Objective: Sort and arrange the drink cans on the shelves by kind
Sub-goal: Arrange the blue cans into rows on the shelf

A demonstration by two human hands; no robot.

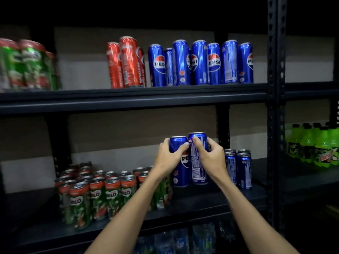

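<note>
On the lower shelf (201, 202), the left hand (167, 158) gripped a blue Pepsi can (180, 173), its fingers curled round the can's upper half, while the right hand (211, 154) gripped a second blue can (199, 162) just beside it, thumb across the front near the top. Both held cans stood upright and touched each other side by side, the right one slightly higher. Just right of the right hand stood four more blue cans (238, 167) in a tight cluster. Below and left of the left hand stood a block of green Milo cans (97, 195), packed close together. Above both hands, on the upper shelf (128, 97), a row of Pepsi cans (200, 63) stood upright, with red cans (126, 63) to their left and more green cans (27, 65), blurred, further left. Well right of the right hand, beyond the rack's post (273, 107), stood green bottles (313, 145).
</note>
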